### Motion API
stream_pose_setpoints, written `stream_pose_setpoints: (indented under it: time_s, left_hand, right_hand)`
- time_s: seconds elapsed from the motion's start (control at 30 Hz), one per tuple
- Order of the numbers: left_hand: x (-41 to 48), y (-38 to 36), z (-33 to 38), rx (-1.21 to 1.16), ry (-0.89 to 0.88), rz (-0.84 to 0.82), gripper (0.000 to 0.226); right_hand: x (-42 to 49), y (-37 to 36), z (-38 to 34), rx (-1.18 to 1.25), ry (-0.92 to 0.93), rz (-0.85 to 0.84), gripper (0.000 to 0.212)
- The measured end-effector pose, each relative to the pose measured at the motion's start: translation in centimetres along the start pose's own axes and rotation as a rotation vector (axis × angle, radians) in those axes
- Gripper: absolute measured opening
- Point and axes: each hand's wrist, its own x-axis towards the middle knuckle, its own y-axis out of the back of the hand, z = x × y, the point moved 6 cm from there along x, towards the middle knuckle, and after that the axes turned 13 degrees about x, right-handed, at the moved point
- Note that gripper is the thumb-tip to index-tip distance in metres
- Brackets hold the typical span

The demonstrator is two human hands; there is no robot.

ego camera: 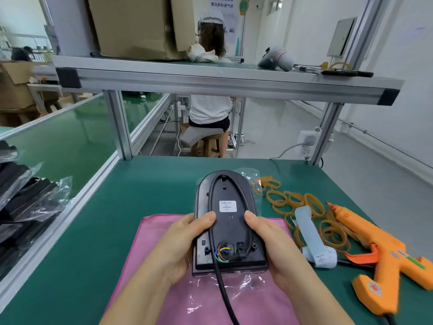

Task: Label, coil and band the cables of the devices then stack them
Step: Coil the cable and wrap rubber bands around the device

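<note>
One black device (230, 221), with one white label (227, 206) and one black cable (223, 292). One pink cloth (150, 249). On the right, one orange glue gun (384, 256), one label roll (314, 240) and well over ten rubber bands (295, 202), too overlapped to count exactly. On the left, several bagged devices (28, 202), number unclear.

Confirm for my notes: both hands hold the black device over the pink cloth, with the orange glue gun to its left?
Wrong side: the head view shows the orange glue gun right of the black device. The left hand and right hand hold it over the pink cloth.
</note>
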Motion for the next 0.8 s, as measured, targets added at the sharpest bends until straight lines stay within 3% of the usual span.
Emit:
stream_pose_setpoints:
  time_s: [0.13, 0.23, 0.37, 0.47, 0.53, 0.63, 0.73, 0.8]
  left_hand:
    - [0.6, 0.4, -0.4, -0.028, 0.021, 0.017, 0.048]
    - [0.9, 1.0, -0.7, -0.045, 0.053, 0.038, 0.049]
    - [1.3, 1.4, -1.1, -0.079, 0.093, 0.041, 0.057]
    - [1.4, 1.6, -1.1, -0.121, 0.119, 0.023, 0.060]
    - [1.4, 1.7, -1.1, -0.135, 0.120, 0.015, 0.058]
    - [1.5, 1.9, -1.0, -0.134, 0.105, 0.021, 0.057]
    - [1.5, 2.0, -0.9, -0.142, 0.095, 0.029, 0.055]
    - [1.5, 2.2, -0.6, -0.148, 0.073, 0.048, 0.051]
  right_hand:
    - [0.0, 0.7, -0.8, -0.245, 0.113, 0.091, 0.064]
    - [-1.3, 1.1, -1.8, -0.386, 0.413, 0.125, 0.041]
    - [-4.8, -1.5, -1.8, -0.874, 1.053, -0.168, 0.030]
    - [-6.7, -3.3, 0.3, -1.098, 1.310, -0.283, 0.029]
    - [-7.3, -3.8, 1.0, -1.180, 1.371, -0.307, 0.039]
    - [-7.5, -3.5, 1.1, -1.185, 1.351, -0.325, 0.034]
    - [-7.3, -2.7, 0.6, -0.999, 1.205, -0.335, 0.028]
    - [-6.7, -1.7, 0.1, -0.729, 1.029, -0.289, 0.027]
